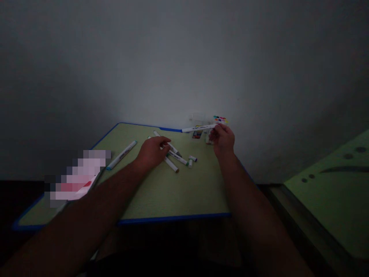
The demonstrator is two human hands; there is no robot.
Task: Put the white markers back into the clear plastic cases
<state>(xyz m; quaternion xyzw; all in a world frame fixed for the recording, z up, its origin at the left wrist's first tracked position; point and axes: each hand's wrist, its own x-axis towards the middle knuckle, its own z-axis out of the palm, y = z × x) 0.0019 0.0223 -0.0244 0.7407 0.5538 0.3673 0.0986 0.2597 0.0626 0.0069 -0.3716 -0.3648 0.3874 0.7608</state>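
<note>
The right hand [223, 139] pinches a white marker [198, 128] by one end, holding it nearly level above the table [173, 198], its other end pointing left. The left hand [153, 152] bends palm-down with fingers curled over several loose markers [172, 164], hiding their middles; whether it grips one, I cannot tell. Two short pieces [192, 158], probably caps in this dim light, lie just beside them. The right hand partly covers a clear case [198, 117]. Pixelation obscures a pale object [82, 175] at left. Both forearms reach forward, cut off by the frame's bottom.
</note>
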